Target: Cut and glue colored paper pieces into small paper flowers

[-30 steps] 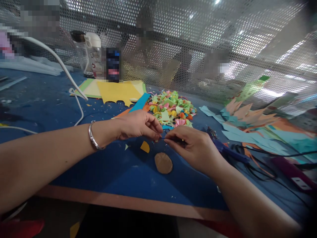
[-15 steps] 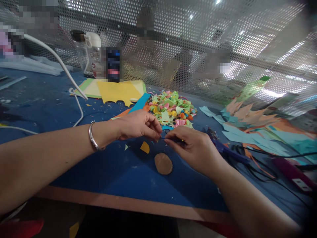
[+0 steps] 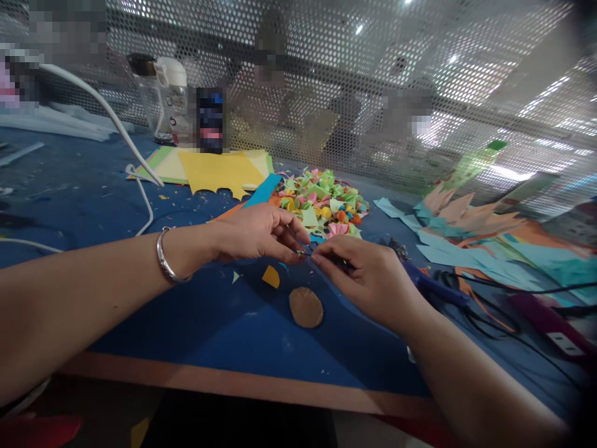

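Note:
My left hand, with a silver bangle at the wrist, and my right hand meet above the blue table. Their fingertips pinch a thin dark strip between them; its material is too small to make out. Just below lies a brown cardboard oval, flat on the table. An orange-yellow paper piece rests under my left fingers. Right behind the hands spreads a pile of colourful folded paper bits. My right palm and curled fingers are partly hidden.
At right lie a blue tool like a glue gun, black cables, a purple power strip and light blue paper strips. Yellow sheets, a phone, bottles and a white cable stand or lie towards the back left.
Both hands keep their pinch, with only a slight shift of the fingers on the strip. The whole view has moved a little; the table items stay put.

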A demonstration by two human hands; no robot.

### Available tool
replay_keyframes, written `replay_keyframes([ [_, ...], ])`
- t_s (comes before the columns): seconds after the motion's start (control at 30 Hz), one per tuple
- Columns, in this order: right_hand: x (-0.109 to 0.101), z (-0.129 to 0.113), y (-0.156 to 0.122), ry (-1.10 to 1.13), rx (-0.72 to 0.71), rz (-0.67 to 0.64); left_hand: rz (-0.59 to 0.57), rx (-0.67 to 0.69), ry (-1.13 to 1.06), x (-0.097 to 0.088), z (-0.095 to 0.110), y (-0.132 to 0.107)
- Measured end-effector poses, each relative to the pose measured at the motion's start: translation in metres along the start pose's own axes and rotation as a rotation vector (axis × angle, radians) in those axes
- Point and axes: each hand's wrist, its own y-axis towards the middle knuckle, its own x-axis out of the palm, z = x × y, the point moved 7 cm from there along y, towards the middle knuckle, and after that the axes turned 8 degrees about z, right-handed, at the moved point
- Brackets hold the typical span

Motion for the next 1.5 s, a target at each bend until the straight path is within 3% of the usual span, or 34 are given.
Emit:
replay_keyframes([
  [0.4,0.003,0.006,0.001,0.02,0.071,-0.01,0.073,-0.07,0.012,0.0,-0.007,-0.001],
  [0.73,0.001,0.019,0.0,0.054,0.221,0.027,0.143,-0.1,-0.149,0.001,-0.009,-0.001],
  [0.97,0.001,0.015,0.0,0.07,0.195,0.033,0.28,-0.12,-0.259,-0.008,-0.009,0.0],
  [1.17,-0.001,0.017,-0.002,0.06,0.22,0.023,0.308,-0.127,-0.354,-0.011,-0.01,-0.001],
  [1.5,-0.003,0.016,0.0,0.001,0.161,0.002,0.323,-0.026,-0.225,-0.012,-0.001,-0.002],
])
